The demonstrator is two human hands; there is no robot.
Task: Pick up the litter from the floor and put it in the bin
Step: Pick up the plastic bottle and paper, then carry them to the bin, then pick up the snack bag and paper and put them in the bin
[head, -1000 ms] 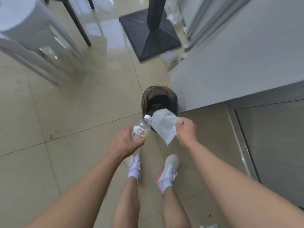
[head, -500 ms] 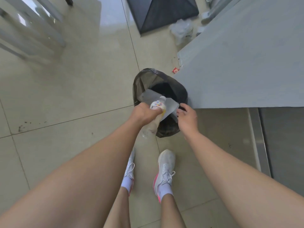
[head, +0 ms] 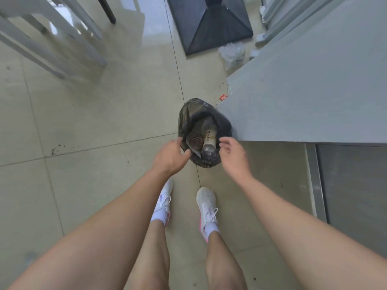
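Note:
A small bin lined with a dark plastic bag (head: pixel 184 120) stands on the floor against the corner of a grey counter. Inside it lies a clear plastic bottle (head: pixel 209 143) with a pale label, and a bit of white paper shows under it. My left hand (head: pixel 170 155) hovers at the bin's near left rim, fingers apart, holding nothing. My right hand (head: pixel 234 155) hovers at the near right rim, also open and empty. A crumpled clear plastic bag (head: pixel 232 54) and a small red scrap (head: pixel 223 97) lie on the floor beyond the bin.
The grey counter (head: pixel 303 91) fills the right side. A black table base (head: pixel 211 24) sits at the top, and grey chair legs (head: pixel 52 45) stand at the upper left. My two feet in white shoes (head: pixel 206 208) stand just short of the bin.
The bottle left my left hand and the white paper left my right hand; both now lie in the bin. Both hands have opened and drawn back slightly.

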